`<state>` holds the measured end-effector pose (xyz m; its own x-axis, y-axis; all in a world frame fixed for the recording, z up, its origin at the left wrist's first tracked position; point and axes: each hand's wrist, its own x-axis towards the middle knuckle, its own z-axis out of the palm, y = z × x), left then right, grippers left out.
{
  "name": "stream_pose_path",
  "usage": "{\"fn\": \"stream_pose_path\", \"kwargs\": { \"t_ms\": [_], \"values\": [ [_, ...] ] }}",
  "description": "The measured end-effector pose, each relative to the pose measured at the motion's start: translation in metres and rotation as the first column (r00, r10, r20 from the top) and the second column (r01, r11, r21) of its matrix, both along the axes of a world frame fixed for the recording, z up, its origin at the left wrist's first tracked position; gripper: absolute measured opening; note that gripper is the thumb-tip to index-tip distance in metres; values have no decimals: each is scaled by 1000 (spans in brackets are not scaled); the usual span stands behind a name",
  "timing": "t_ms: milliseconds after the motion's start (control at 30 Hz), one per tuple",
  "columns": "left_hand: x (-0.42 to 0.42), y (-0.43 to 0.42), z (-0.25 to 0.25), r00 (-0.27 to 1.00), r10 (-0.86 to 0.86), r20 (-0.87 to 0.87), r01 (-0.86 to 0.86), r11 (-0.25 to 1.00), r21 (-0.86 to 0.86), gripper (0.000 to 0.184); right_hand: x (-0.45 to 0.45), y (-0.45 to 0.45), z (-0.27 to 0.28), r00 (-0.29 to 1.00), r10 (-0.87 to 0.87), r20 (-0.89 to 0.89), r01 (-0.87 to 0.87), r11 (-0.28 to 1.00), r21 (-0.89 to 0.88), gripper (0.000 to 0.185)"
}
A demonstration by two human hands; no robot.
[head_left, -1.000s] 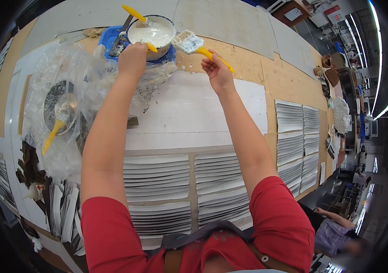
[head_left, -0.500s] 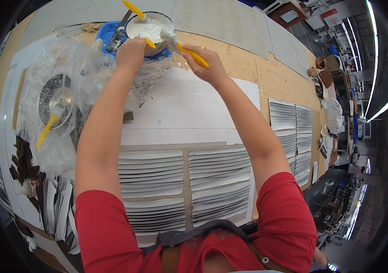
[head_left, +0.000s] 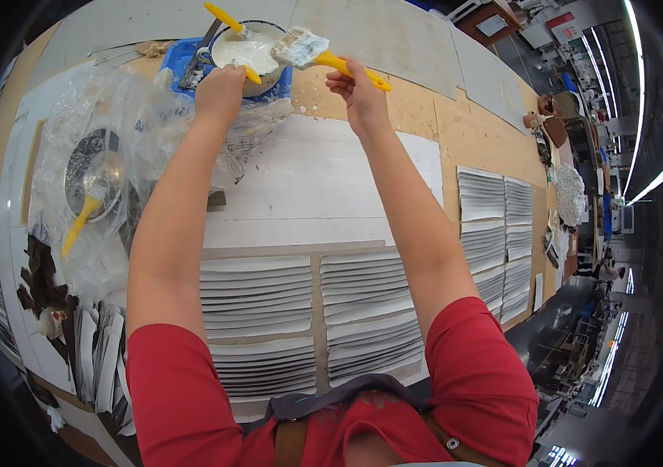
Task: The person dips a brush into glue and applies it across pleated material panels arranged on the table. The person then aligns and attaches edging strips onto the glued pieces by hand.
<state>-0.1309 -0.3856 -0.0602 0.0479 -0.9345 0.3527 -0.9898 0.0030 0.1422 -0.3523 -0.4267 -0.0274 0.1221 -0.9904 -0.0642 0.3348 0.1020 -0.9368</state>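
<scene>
Strip lights (head_left: 662, 175) run beyond the right edge of the table (head_left: 417, 113); the pot (head_left: 265, 82) of white paste sits in the blue tray (head_left: 178, 56), toward the far edge. Plastic (head_left: 63, 101) crowds the left side, stacks (head_left: 257, 296) line the near edge, and bare board lies right of the pot. Left hand (head_left: 219, 95) grips a handle (head_left: 252, 75) at the pot; right hand (head_left: 364, 97) grasps a coated brush (head_left: 302, 49) at its right rim.

Head-worn camera; facing forward-down

Ragged dark-brown scraps (head_left: 42, 276) lie toward the worktop's (head_left: 417, 117) near-left corner; a lumpy white bundle (head_left: 570, 194) sits near its right edge. Long white tube lights (head_left: 641, 101) glow beyond.
</scene>
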Motion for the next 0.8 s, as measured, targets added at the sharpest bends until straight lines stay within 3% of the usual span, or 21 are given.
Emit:
{"fn": "stream_pose_path", "kwargs": {
  "t_ms": [100, 233, 433, 533, 633, 667, 800],
  "values": [
    [-1, 0, 2, 1000, 0, 4, 0, 1000, 5, 12, 4, -1, -28, 999, -10, 39, 2, 981, 196, 28],
    [-1, 1, 3, 1000, -6, 9, 6, 1000, 3, 11, 1, 12, -42, 993, -79, 85, 62, 980, 191, 27],
    [0, -2, 2, 1000, -6, 20, 6, 1000, -5, 11, -25, 16, -41, 987, -54, -150, 78, 984, 160, 25],
    [0, -1, 1, 1000, -8, 27, 8, 1000, -14, 11, -17, 9, -18, 978, -78, -193, 53, 990, -127, 25],
    [-3, 0, 1, 1000, -1, 24, 1, 1000, 0, 11, 7, 9, 2, 939, -94, -329, -70, 889, -453, 24],
    [-3, 0, 3, 1000, 5, 25, -5, 1000, 4, 10, 3, 2, -12, 812, -148, -565, -207, 832, -515, 23],
    [-2, 0, 3, 993, 12, 115, -12, 1000, -1, 12, -4, 24, -14, 761, -166, -627, -269, 798, -539, 21]
  ]
}}
